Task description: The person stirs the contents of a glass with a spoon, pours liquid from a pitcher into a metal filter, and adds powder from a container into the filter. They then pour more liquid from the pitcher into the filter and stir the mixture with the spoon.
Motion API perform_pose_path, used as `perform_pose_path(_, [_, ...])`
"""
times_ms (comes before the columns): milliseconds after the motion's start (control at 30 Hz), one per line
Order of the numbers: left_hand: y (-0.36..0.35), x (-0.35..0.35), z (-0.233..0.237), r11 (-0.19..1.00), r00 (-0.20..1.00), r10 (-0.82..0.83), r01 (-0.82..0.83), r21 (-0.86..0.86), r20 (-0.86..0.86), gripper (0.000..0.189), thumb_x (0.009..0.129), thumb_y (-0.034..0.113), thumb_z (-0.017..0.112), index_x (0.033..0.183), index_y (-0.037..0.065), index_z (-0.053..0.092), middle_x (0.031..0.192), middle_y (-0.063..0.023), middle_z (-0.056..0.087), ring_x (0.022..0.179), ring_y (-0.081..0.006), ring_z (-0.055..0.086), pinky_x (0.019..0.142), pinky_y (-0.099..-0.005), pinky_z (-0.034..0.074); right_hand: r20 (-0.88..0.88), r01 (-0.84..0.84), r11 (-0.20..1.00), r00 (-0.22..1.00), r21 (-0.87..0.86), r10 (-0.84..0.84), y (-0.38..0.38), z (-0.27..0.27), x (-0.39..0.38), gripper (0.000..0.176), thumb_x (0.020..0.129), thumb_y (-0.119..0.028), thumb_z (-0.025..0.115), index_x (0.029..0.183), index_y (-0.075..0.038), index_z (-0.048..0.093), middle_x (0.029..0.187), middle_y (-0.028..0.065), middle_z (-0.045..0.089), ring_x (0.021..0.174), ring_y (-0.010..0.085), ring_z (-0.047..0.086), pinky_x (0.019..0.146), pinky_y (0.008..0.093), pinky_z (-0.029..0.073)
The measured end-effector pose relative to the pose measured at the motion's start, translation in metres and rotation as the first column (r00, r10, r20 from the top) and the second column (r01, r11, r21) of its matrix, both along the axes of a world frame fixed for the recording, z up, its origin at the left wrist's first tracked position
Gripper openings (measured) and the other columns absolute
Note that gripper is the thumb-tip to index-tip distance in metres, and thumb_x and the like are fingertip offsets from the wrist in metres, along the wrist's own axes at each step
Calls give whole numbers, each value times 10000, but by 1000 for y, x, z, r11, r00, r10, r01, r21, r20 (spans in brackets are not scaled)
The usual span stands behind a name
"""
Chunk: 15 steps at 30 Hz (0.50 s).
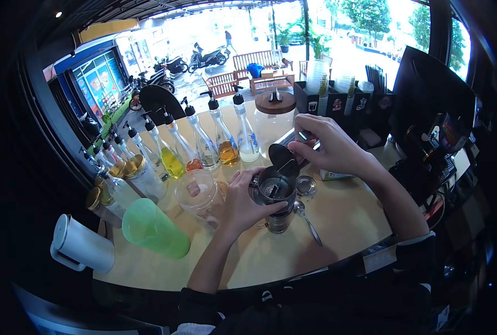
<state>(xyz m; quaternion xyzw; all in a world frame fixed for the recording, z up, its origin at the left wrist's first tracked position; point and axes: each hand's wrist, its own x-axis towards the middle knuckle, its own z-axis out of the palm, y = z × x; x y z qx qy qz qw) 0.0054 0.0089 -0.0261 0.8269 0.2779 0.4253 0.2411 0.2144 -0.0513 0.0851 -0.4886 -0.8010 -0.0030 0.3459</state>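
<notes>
My left hand (245, 204) is wrapped round a dark see-through brewing cup (276, 190), its thumb across the front. The cup sits over a small glass (279, 224), and its round black lid (282, 158) is tipped up at the back. Dark liquid or grounds show inside the cup. Just behind the raised lid, my right hand (323, 139) is closed, thumb and fingers pinched together. A small shiny bit shows between those fingers; I cannot tell what it is. A metal spoon (308, 223) lies right of the glass, below a small round metal lid (306, 186).
Pump-topped syrup bottles (226, 142) line the back left. Nearer stand a clear jar (195, 192), a green tumbler (154, 229) and a white pitcher (81, 243). At the back are a wood-lidded glass jar (273, 125) and a black cup organizer (337, 103); a monitor (430, 97) stands right.
</notes>
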Motion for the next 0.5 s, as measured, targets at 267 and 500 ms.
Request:
perform_pose_path(267, [-3, 3, 0, 999, 998, 27, -26, 18, -58, 775, 488, 323, 898, 1118, 0, 582, 1030, -122, 626, 973, -223, 619, 884, -358, 484, -11, -28, 999, 1000, 15, 28, 4, 1, -10, 286, 859, -186, 653, 804, 10, 452, 710, 119, 499, 611, 227, 519, 579, 348, 441])
perform_pose_path(500, [-4, 6, -3, 997, 998, 40, -37, 68, -43, 769, 495, 311, 893, 1114, 2, 557, 1034, -131, 609, 986, -250, 602, 881, -365, 478, -36, -48, 999, 998, -4, 48, -3, 4, -15, 283, 853, -182, 656, 811, 13, 455, 690, 126, 493, 605, 235, 519, 581, 353, 448])
